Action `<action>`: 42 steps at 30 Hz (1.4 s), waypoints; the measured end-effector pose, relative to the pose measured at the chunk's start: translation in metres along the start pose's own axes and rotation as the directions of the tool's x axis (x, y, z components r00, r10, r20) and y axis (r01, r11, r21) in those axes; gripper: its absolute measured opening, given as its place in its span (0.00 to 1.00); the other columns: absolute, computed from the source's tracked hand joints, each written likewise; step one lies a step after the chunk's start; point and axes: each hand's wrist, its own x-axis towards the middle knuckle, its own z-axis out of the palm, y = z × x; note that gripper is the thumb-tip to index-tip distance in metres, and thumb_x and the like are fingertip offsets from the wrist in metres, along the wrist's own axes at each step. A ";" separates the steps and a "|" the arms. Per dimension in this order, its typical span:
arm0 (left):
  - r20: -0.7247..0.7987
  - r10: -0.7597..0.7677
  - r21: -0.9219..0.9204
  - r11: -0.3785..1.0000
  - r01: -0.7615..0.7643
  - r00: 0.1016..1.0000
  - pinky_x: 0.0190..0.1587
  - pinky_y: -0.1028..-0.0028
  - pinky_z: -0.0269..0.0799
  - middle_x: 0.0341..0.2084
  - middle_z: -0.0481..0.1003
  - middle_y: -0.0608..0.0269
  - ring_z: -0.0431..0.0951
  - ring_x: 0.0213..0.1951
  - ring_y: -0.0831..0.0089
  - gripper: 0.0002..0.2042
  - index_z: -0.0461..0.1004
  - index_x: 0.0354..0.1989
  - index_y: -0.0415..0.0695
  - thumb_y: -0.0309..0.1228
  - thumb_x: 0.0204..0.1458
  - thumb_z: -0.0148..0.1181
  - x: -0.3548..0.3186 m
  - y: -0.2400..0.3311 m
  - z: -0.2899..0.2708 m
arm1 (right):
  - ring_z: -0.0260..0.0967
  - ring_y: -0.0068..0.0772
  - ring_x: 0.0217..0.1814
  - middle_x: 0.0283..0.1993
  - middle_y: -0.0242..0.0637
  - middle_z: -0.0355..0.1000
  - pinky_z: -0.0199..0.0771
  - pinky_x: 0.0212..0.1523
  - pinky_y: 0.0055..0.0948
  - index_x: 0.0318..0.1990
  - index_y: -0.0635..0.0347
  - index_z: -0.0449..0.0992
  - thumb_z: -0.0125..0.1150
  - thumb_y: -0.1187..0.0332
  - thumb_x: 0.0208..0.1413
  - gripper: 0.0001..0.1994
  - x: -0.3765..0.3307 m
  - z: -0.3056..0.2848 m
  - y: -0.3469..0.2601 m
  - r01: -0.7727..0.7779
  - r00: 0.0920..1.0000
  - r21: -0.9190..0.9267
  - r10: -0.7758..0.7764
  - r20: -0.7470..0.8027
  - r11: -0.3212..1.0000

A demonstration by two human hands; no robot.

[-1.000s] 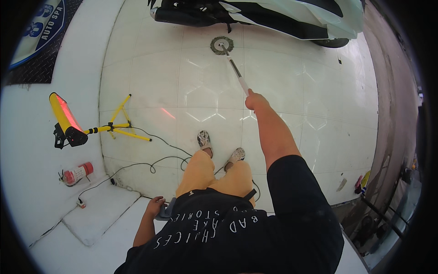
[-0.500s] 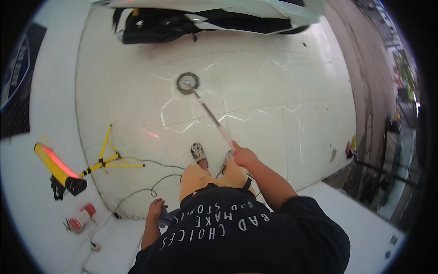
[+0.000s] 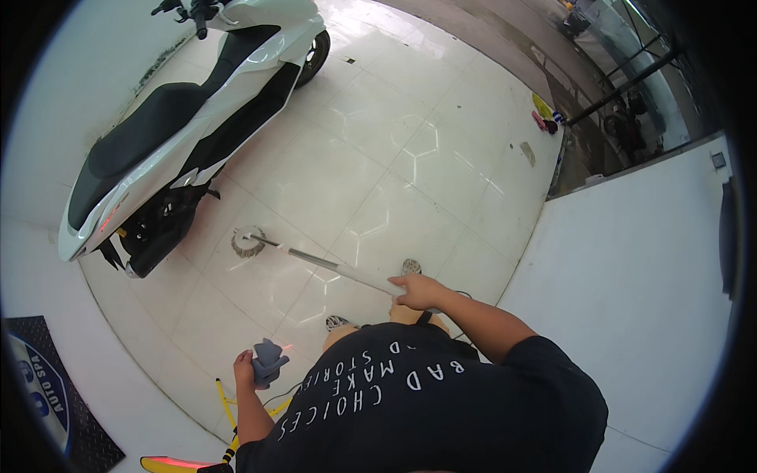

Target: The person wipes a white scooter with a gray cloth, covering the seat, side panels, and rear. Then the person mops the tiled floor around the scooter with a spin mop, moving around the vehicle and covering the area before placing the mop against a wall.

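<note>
My right hand (image 3: 418,292) is wrapped round the pale grip end of a long-handled round mop (image 3: 315,260). Its pole slants away to the left. At the far end, the fringed mop head (image 3: 249,243) rests on the tiled floor, a short way from the parked scooter. Held low at my left side, my left hand (image 3: 244,370) is closed on a crumpled grey-blue cloth (image 3: 270,364), which hangs clear of the floor.
A white scooter (image 3: 181,130) with a black seat stands at the upper left. A yellow work light (image 3: 169,463) on a tripod is close below my left arm. White walls flank the glossy floor (image 3: 378,205); colourful items (image 3: 542,118) lie near the doorway.
My view has swung to the right, so the scooter now shows at the upper left. The mop still reaches the floor. The cloth in my left hand has come into fuller sight.
</note>
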 end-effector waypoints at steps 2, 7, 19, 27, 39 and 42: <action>0.044 -0.023 0.101 0.995 0.019 0.999 0.46 0.67 0.72 0.41 0.78 0.53 0.78 0.41 0.65 0.20 0.74 0.52 0.33 0.36 0.56 0.60 0.018 0.015 0.053 | 0.74 0.48 0.52 0.50 0.50 0.76 0.73 0.53 0.39 0.67 0.46 0.64 0.61 0.62 0.52 0.32 -0.045 -0.035 0.030 -0.127 0.992 -0.006 0.127 0.006 0.992; 0.247 -0.123 0.310 0.950 0.042 0.961 0.43 0.67 0.76 0.36 0.80 0.49 0.81 0.39 0.63 0.20 0.73 0.53 0.33 0.30 0.53 0.61 0.016 0.068 0.210 | 0.74 0.51 0.51 0.47 0.50 0.76 0.74 0.52 0.43 0.71 0.42 0.57 0.59 0.60 0.55 0.34 -0.087 -0.129 0.099 -0.317 0.948 -0.101 0.317 -0.014 0.943; 0.411 -0.079 0.276 0.960 -0.041 0.908 0.45 0.67 0.77 0.38 0.81 0.47 0.82 0.40 0.61 0.20 0.72 0.56 0.36 0.24 0.52 0.57 0.006 0.282 0.464 | 0.77 0.45 0.40 0.45 0.54 0.77 0.75 0.44 0.39 0.67 0.59 0.63 0.64 0.64 0.53 0.33 -0.003 -0.319 0.310 -0.216 0.878 0.136 0.253 -0.406 0.967; 0.232 -0.104 0.906 0.384 -0.177 0.967 0.53 0.65 0.75 0.45 0.80 0.53 0.79 0.49 0.59 0.18 0.81 0.48 0.46 0.30 0.46 0.60 0.090 0.333 0.545 | 0.66 0.26 0.18 0.22 0.36 0.70 0.68 0.20 0.30 0.67 0.61 0.64 0.65 0.71 0.54 0.31 0.056 -0.485 0.406 -0.193 0.840 0.540 0.423 -0.341 0.819; 0.484 0.590 0.521 0.399 -0.754 0.647 0.43 0.61 0.75 0.31 0.80 0.45 0.81 0.36 0.52 0.28 0.78 0.40 0.37 0.54 0.45 0.66 0.086 0.984 1.033 | 0.76 0.51 0.51 0.50 0.57 0.76 0.73 0.53 0.36 0.66 0.57 0.65 0.66 0.61 0.51 0.34 0.086 -0.696 0.492 -0.232 0.714 0.585 0.544 -0.440 0.777; 0.561 0.578 0.411 0.427 -0.805 0.593 0.40 0.63 0.76 0.32 0.80 0.50 0.81 0.35 0.58 0.29 0.77 0.46 0.39 0.46 0.38 0.74 0.103 1.072 1.109 | 0.77 0.51 0.50 0.48 0.56 0.76 0.73 0.52 0.36 0.66 0.56 0.65 0.67 0.61 0.50 0.34 0.130 -0.766 0.537 -0.156 0.704 0.551 0.484 -0.520 0.820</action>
